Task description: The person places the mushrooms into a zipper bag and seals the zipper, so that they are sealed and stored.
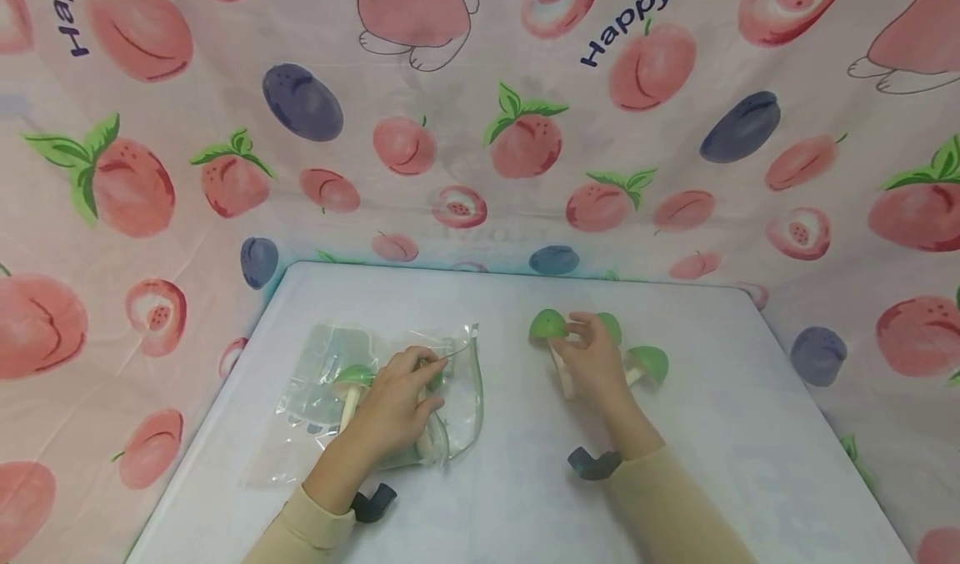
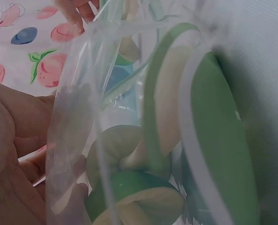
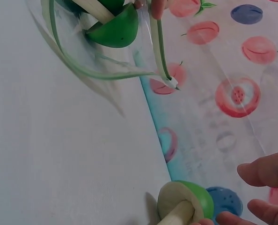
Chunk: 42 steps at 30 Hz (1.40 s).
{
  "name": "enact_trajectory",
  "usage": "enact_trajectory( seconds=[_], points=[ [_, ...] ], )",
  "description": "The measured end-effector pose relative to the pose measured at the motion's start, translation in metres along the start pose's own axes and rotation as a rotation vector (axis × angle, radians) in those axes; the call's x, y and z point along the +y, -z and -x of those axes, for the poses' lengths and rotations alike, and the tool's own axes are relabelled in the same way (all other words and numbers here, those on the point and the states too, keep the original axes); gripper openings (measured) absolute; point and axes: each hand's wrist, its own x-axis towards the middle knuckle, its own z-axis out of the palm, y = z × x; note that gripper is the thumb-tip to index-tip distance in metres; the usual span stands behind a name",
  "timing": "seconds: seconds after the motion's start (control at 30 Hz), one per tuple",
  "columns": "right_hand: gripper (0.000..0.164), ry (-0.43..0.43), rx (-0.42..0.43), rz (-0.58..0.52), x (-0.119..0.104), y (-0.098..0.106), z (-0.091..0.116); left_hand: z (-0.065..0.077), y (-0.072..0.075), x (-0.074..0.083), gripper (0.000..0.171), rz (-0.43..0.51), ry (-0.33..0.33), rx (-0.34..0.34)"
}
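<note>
My left hand (image 1: 397, 401) grips the edge of a clear zip bag (image 1: 468, 414) with a green seal strip, holding its mouth raised. Inside lie several toy mushrooms with green caps and cream stems; one mushroom (image 2: 136, 197) shows through the film in the left wrist view. My right hand (image 1: 592, 356) is over the table at the right, thumb and fingers apart. Its fingertips are right beside a green-capped mushroom (image 3: 186, 201), whose cap (image 1: 548, 324) points away from me. A second mushroom (image 1: 610, 327) is partly hidden behind this hand, and a third mushroom (image 1: 649, 366) lies by the wrist.
The white table (image 1: 517, 497) ends at a pink fruit-print cloth (image 1: 465, 147) that rises behind it and at both sides. Black curved pieces (image 1: 375, 503) sit at both wrists. The bag's flat, crinkled part (image 1: 277, 456) spreads leftward.
</note>
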Motion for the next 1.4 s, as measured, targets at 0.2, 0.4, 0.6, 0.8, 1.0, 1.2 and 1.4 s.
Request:
enact_trajectory(
  seconds=[0.2, 0.4, 0.6, 0.8, 1.0, 1.2, 1.4],
  points=[
    [0.066, -0.006, 0.009, 0.011, 0.001, 0.002, -0.003, 0.0, 0.0, 0.0, 0.054, -0.005, 0.004, 0.001],
    [0.065, -0.012, 0.001, 0.011, 0.003, 0.004, -0.009, 0.0, -0.001, 0.0, 0.054, 0.003, -0.002, 0.01],
    [0.066, -0.033, -0.012, 0.023, 0.003, 0.005, -0.014, 0.0, -0.001, -0.001, 0.054, -0.001, -0.002, 0.005],
    [0.066, -0.035, -0.035, 0.026, 0.004, 0.007, -0.02, 0.0, -0.001, 0.0, 0.054, -0.011, 0.0, 0.003],
    [0.065, -0.029, -0.069, 0.007, 0.005, 0.007, -0.025, 0.0, -0.001, -0.001, 0.053, -0.012, 0.0, 0.004],
    [0.064, -0.058, -0.078, 0.013, 0.005, 0.005, -0.031, 0.0, 0.0, 0.0, 0.053, -0.012, -0.003, 0.003],
    [0.064, -0.059, -0.062, 0.059, 0.006, 0.001, -0.035, 0.0, 0.001, 0.0, 0.053, -0.016, -0.005, 0.001]
  ],
)
